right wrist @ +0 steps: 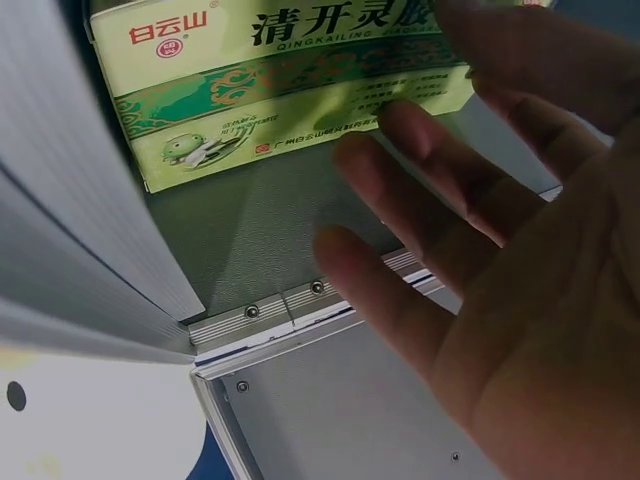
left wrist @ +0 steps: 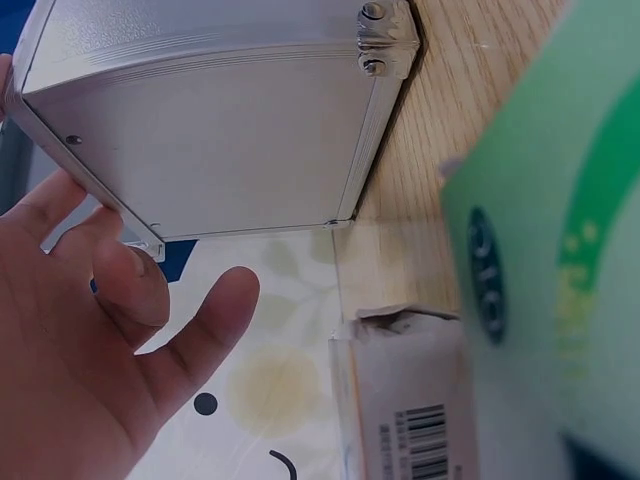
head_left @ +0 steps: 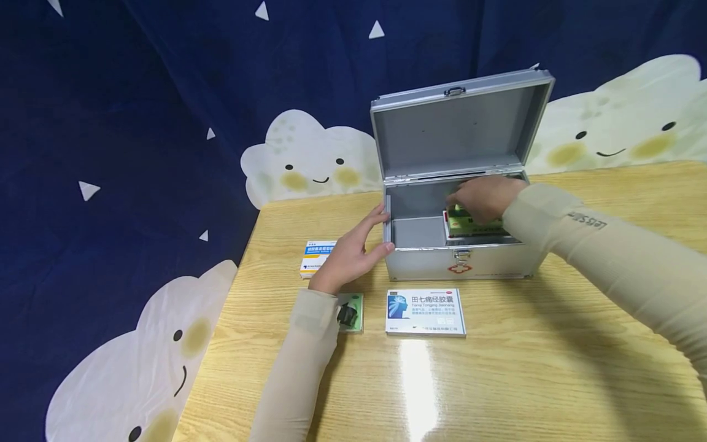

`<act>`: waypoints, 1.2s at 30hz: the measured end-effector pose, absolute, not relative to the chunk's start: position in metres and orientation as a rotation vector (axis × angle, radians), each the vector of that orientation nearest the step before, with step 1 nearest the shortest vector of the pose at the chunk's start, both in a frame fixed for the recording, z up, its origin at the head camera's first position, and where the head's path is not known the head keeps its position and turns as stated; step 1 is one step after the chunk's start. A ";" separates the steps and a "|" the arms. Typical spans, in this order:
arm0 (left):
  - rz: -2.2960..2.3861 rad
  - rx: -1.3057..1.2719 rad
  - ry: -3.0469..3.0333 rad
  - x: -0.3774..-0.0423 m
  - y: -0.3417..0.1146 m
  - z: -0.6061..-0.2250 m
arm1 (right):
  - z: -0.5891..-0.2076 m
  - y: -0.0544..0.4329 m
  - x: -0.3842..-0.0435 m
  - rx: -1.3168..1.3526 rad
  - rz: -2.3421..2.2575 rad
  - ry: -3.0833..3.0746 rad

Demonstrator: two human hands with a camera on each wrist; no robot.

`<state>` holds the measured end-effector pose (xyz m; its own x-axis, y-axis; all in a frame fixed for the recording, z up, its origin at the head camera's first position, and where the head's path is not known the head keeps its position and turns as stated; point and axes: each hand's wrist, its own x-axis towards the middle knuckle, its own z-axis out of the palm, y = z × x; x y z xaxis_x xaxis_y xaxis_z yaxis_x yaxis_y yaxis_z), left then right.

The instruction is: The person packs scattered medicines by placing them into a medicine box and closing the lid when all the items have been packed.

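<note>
A silver metal first-aid case (head_left: pixel 420 264) stands on the table with its lid raised. My left hand (head_left: pixel 353 255) touches its left wall, fingertips at the rim and thumb near the front corner; in the left wrist view the thumb stands apart from the wall. My right hand (head_left: pixel 486 196) reaches down inside the case, over a green medicine box (head_left: pixel 475 227). In the right wrist view that box (right wrist: pixel 200 105) lies against the case's inside, and the fingers (right wrist: pixel 385 290) are spread in front of it. Another box with a white and red edge shows beneath it.
A white and blue medicine box (head_left: pixel 425 313) lies in front of the case. A blue, white and yellow box (head_left: pixel 316 258) and a green box (head_left: pixel 356 313) sit left, partly behind my left arm. A dark blue curtain (head_left: pixel 309 61) hangs behind the table (head_left: pixel 497 368).
</note>
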<state>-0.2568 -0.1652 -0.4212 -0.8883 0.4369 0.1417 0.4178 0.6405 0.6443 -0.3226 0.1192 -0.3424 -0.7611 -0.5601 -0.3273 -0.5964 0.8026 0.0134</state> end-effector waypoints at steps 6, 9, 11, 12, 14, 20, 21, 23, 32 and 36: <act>1.063 0.726 2.829 -0.256 -0.164 -0.417 | -0.341 0.125 -0.322 -0.861 0.126 2.677; 1.038 0.723 2.835 -0.256 -0.163 -0.415 | -0.339 0.128 -0.323 -0.800 0.081 2.649; 1.020 0.718 2.840 -0.257 -0.162 -0.414 | -0.336 0.129 -0.324 -0.762 0.063 2.637; 1.010 0.719 2.846 -0.257 -0.162 -0.413 | -0.334 0.130 -0.324 -0.769 0.066 2.636; 0.990 0.722 2.856 -0.257 -0.162 -0.412 | -0.328 0.132 -0.325 -0.785 0.061 2.639; 1.016 0.716 2.839 -0.257 -0.165 -0.408 | -0.308 0.133 -0.321 -0.913 0.031 2.698; 1.027 0.712 2.834 -0.257 -0.165 -0.408 | -0.306 0.133 -0.320 -0.933 0.018 2.710; 1.036 0.715 2.835 -0.257 -0.166 -0.408 | -0.301 0.134 -0.317 -0.964 -0.003 2.731; 1.008 0.750 2.834 -0.258 -0.165 -0.411 | -0.295 0.143 -0.299 -0.980 -0.063 2.774; 1.001 0.743 2.848 -0.256 -0.165 -0.412 | -0.295 0.146 -0.289 -1.036 -0.128 2.804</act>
<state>-0.2563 -0.1650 -0.4117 -0.8853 0.4485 0.1233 0.4270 0.6786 0.5976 -0.2895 0.1460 -0.2946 -0.7502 -0.6519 -0.1102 -0.6392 0.7577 -0.1313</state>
